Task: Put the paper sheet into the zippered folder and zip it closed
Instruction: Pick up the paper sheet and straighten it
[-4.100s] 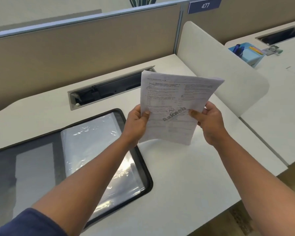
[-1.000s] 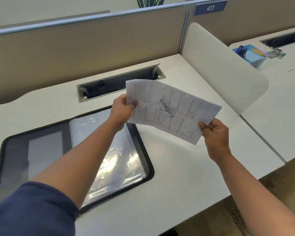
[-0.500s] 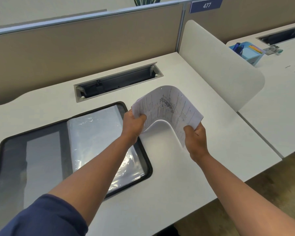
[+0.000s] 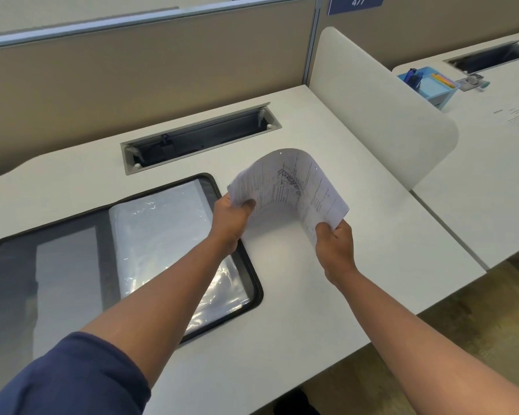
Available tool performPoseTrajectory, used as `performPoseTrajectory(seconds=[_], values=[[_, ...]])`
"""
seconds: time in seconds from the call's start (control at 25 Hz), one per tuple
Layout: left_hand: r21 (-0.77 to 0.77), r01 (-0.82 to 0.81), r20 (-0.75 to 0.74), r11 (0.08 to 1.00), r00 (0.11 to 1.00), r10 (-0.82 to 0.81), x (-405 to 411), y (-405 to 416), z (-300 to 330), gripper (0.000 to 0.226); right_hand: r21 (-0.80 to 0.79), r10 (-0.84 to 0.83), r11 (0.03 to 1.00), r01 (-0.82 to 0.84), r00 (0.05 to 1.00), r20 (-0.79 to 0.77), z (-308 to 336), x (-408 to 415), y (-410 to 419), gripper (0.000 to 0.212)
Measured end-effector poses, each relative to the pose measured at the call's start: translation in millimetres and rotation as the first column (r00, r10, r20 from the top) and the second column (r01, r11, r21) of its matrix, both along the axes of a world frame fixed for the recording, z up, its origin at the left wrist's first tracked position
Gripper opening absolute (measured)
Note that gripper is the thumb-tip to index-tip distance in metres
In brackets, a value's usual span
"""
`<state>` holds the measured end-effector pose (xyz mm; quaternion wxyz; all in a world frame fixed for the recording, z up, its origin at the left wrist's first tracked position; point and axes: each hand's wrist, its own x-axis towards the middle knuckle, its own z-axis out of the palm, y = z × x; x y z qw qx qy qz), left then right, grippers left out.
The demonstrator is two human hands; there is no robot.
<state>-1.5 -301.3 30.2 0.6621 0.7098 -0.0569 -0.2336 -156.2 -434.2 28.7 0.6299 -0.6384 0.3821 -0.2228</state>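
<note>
White printed sheet, bowed into a tall arch above the desk, is pinched at both ends: the left hand grips the near-left edge with thumb on top, the right hand clamps the lower right corner. It hangs just right of the folder, clear of it, so nothing is filed yet. That folder lies flat and unzipped on the desk, a black zip running round its rounded rim, glossy crinkled plastic sleeves on the right half and a dull grey pocket on the left. By my reckoning the job is barely begun: the sheet has to go in, the halves fold over, the zip run round. Thin paper, punched along one edge, bends easily and could crease going into those clingy sleeves
</note>
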Motion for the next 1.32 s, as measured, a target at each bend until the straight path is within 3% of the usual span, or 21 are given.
performPoseTrajectory(seconds=[0.16,0.24,0.36,0.44,0.52,0.6,0.68,0.76,0.84,0.96,1.08,1.16,1.24,1.32], values=[[0.043,-0.023,0.095,0.999,0.995,0.018,4.4,1.0,8.3,0.023,-0.021,-0.005,1.0,0.006,1.0,0.01,4.4,1.4,-3.6,0.041],[0.129,-0.036,0.244,0.991,0.97,0.004,13.6,6.4,24.0,0.017,0.01,-0.026,1.0,0.026,0.999,0.045,7.3,2.3,-9.0,0.04],[0.29,-0.036,0.487,0.956,0.866,-0.115,38.2,27.8,60.9,0.03,0.028,-0.035,0.999,0.032,0.993,0.113,11.7,9.3,-14.9,0.037],[0.393,-0.041,0.577,0.919,0.789,-0.211,55.0,45.3,86.1,0.034,-0.014,-0.046,0.999,0.048,0.992,0.115,16.5,16.5,-14.1,0.046],[0.491,-0.078,0.605,0.867,0.747,-0.276,69.5,63.1,105.4,0.037,-0.205,-0.106,0.973,0.109,0.994,0.027,29.1,25.3,-8.4,0.076],[0.564,-0.097,0.599,0.82,0.731,-0.326,77.1,77.4,119.3,0.034,-0.5,-0.094,0.864,0.059,0.995,-0.044,48.0,39.8,-2.4,0.094],[0.605,-0.108,0.604,0.789,0.707,-0.367,81.5,88.6,129.2,0.033,-0.709,0.021,0.698,-0.097,0.993,-0.116,72.0,60.9,6.4,0.097],[0.632,-0.119,0.616,0.766,0.677,-0.404,83.7,97.2,138.8,0.033,-0.758,0.14,0.6,-0.255,0.967,-0.215,96.3,84.7,16.0,0.088],[0.648,-0.114,0.621,0.753,0.652,-0.436,85.4,104.7,150.1,0.037,-0.684,0.275,0.61,-0.401,0.916,-0.292,118.1,103.8,20.0,0.066],[0.675,-0.095,0.607,0.732,0.636,-0.477,89.3,118.3,162.4,0.043,-0.481,0.475,0.645,-0.594,0.805,-0.357,131.6,119.8,23.9,0.011],[0.631,-0.095,0.661,0.77,0.586,-0.469,96.3,131.5,164.5,0.035,-0.431,0.509,0.671,-0.603,0.798,-0.323,130.9,131.4,36.3,0.016],[0.477,-0.208,0.79,0.854,0.527,-0.313,103.7,139.3,156.1,0.028,-0.406,0.519,0.711,-0.574,0.818,-0.248,130.3,139.3,45.6,0.019],[0.388,-0.374,0.788,0.843,0.609,-0.093,111.2,152.3,142.7,0.074,-0.35,0.515,0.756,-0.553,0.833,-0.202,124.1,148.6,50.9,0.019],[0.292,-0.334,0.545,0.896,0.828,0.131,116.0,168.0,125.5,0.113,-0.224,0.518,0.815,-0.534,0.845,-0.13,113.4,157.4,54.2,0.015]])
